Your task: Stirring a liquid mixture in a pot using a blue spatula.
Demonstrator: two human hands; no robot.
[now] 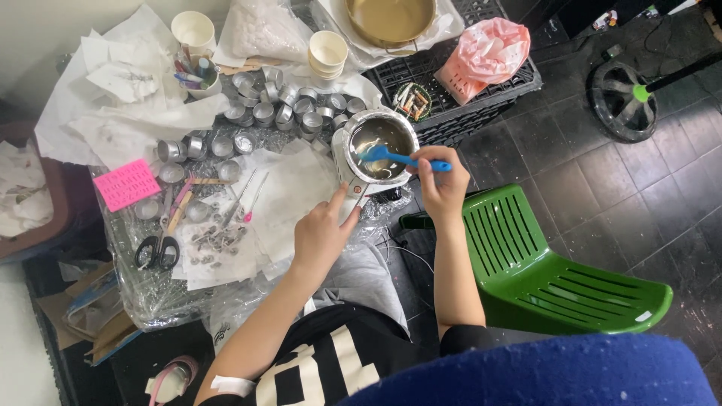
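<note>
Centre frame: right hand (444,184) grips a blue spatula (402,158) in a metal pot (376,146); left hand (323,233), fingers seemingly closed on its handle, should steady it.

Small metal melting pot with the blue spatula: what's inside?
Inside the small metal melting pot: shiny clear liquid and the blue spatula head, held by the right hand. The pot bottom under the spatula head is hidden.
</note>
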